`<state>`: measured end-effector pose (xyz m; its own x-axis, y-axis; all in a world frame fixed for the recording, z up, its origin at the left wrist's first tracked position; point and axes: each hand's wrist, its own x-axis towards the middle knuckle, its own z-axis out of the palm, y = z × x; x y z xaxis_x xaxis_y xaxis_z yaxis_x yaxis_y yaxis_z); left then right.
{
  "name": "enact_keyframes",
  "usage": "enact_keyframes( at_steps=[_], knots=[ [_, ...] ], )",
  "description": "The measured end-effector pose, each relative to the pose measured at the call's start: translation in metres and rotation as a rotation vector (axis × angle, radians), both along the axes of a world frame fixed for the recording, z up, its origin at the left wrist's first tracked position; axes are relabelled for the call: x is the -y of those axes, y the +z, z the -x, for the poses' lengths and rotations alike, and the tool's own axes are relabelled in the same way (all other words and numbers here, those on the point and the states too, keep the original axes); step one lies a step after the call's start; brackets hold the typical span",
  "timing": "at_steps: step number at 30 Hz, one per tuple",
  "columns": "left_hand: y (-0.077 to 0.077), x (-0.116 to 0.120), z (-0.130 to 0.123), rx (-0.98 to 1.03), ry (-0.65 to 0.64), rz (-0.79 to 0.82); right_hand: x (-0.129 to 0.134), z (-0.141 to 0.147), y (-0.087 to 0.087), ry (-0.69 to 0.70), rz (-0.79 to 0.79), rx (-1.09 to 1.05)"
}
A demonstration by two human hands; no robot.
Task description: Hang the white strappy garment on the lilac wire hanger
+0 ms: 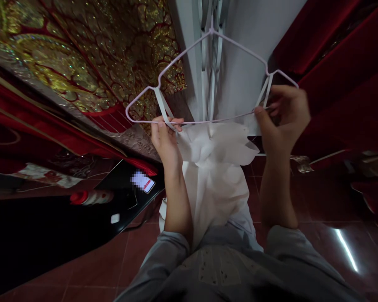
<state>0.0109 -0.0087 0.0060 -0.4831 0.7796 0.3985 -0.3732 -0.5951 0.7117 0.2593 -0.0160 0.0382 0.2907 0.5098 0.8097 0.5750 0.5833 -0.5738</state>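
Note:
A pale pink clothes hanger (184, 51) spans the space before me, its top at a metal rail. From it hangs a white dress (219, 184) by two thin straps, one looped in each notch. My left hand (165, 136) is closed around the hanger's lower bar and the left strap (162, 104), fingers pinched together. At the right end, my right hand (283, 115) has its thumb at the bar and its fingers curled beside the right strap (264, 91). Some of those right fingertips are hidden behind the strap and hand.
Gold sequined red garments (113, 50) hang at the left, dark red ones (343, 84) at the right. A black table (50, 235) at lower left bears a phone (143, 181), a red-capped bottle (91, 197) and a small white case (115, 218). Red tiles (97, 264) cover the floor.

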Motion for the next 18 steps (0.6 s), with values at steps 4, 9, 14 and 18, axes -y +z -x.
enact_keyframes(
  at_steps=[4,9,14,18],
  knots=[
    [0.001,0.005,-0.005,-0.057,0.042,0.053,0.019,0.024,-0.020,0.047,0.156,0.052],
    [-0.004,0.010,-0.005,-0.163,0.087,0.121,0.032,0.051,-0.027,0.316,0.358,0.153],
    [-0.003,0.027,0.017,-0.341,-0.028,0.228,0.028,0.058,-0.032,0.326,0.432,0.141],
    [0.034,0.038,0.045,-0.400,-0.208,0.221,0.025,0.055,-0.032,0.300,0.396,0.110]
  ],
)
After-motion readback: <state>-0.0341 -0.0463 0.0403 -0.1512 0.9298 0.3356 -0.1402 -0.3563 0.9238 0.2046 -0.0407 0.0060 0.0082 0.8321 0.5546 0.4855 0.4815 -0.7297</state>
